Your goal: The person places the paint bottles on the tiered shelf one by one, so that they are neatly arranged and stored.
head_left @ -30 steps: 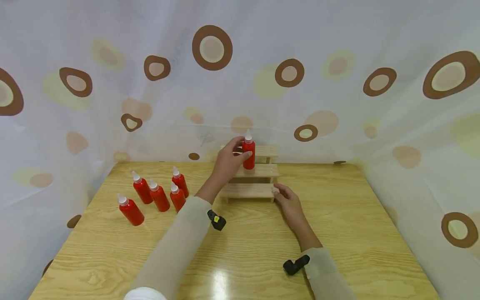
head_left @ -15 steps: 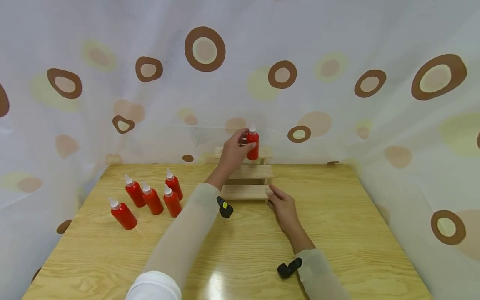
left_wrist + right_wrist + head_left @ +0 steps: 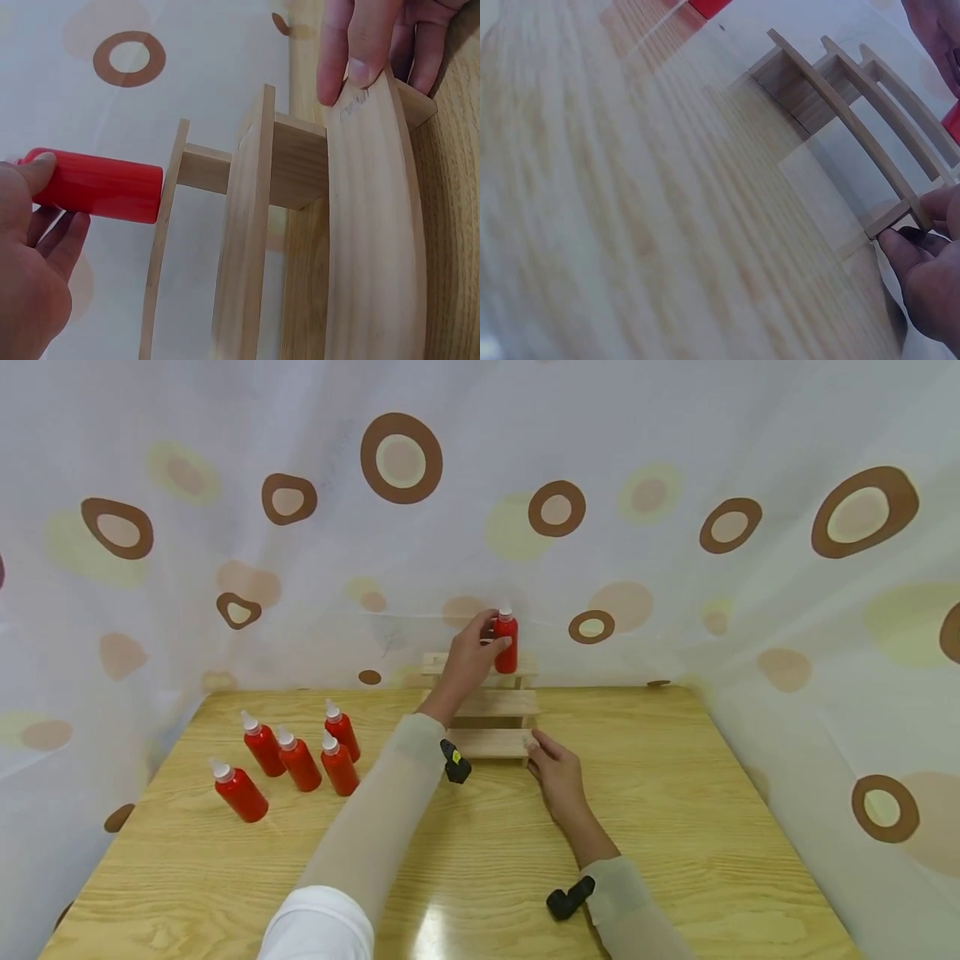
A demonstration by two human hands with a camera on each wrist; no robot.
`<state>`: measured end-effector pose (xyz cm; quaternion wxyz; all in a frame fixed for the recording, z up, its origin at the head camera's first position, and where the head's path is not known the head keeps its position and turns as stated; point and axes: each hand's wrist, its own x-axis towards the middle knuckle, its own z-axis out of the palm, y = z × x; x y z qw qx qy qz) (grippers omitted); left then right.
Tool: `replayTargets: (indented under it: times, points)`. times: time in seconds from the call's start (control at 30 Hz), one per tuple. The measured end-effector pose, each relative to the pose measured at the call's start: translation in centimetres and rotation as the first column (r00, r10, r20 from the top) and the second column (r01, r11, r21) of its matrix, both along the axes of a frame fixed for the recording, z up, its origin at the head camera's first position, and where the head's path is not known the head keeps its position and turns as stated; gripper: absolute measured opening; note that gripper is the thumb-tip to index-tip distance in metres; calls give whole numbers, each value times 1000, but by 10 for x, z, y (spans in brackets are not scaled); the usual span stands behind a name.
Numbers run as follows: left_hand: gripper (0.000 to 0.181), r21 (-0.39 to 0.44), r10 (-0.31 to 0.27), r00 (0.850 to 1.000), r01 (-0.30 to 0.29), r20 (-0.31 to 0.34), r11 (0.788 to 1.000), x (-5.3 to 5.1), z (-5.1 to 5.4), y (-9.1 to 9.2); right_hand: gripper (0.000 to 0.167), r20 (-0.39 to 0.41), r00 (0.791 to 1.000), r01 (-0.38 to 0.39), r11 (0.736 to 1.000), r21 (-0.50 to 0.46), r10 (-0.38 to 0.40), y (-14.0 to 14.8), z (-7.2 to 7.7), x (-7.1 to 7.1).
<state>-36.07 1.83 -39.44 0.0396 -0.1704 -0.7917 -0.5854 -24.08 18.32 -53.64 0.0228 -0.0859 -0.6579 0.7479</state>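
My left hand (image 3: 468,658) grips a red squeeze bottle (image 3: 507,650) with a white nozzle cap, upright at the right end of the top step of a three-step wooden stand (image 3: 487,743). In the left wrist view the base of this bottle (image 3: 105,186) meets or nearly meets the top board; I cannot tell whether it bears weight. Thumb on one side, fingers on the other, my right hand (image 3: 561,777) pinches the right end of the lowest step. The right wrist view shows that hand (image 3: 934,277) at the stand's lower corner.
Several more red bottles (image 3: 300,766) with white nozzles stand in a group on the left of the wooden table (image 3: 465,860). A white sheet (image 3: 322,560) with brown rings hangs close behind the stand and along both sides.
My left hand has raised the bottle from the middle step to the top one. The right hand keeps its hold on the stand. The head view has turned slightly right.
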Motion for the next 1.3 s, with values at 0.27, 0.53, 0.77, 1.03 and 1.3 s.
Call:
replayTargets:
  times: [0.27,0.53,0.77,1.03,1.3]
  points:
    - [52,-11,-13,999,14,48,1000,-5,3,1,44,0,1000,-9,1000,4,9,-1,-1,0]
    - [52,21,-17,998,15,60,1000,-6,5,-1,45,-7,1000,-16,1000,14,16,-4,-2,-1]
    - [50,29,2,1000,-2,16,1000,0,4,-14,44,1,999,-40,999,9,40,-1,1,0]
    - [48,71,13,998,-8,-66,997,26,5,-45,42,14,998,-59,998,10,59,7,3,-2]
    - [43,155,24,998,-14,-66,988,75,-3,-85,42,22,998,-66,998,17,66,8,3,-3]
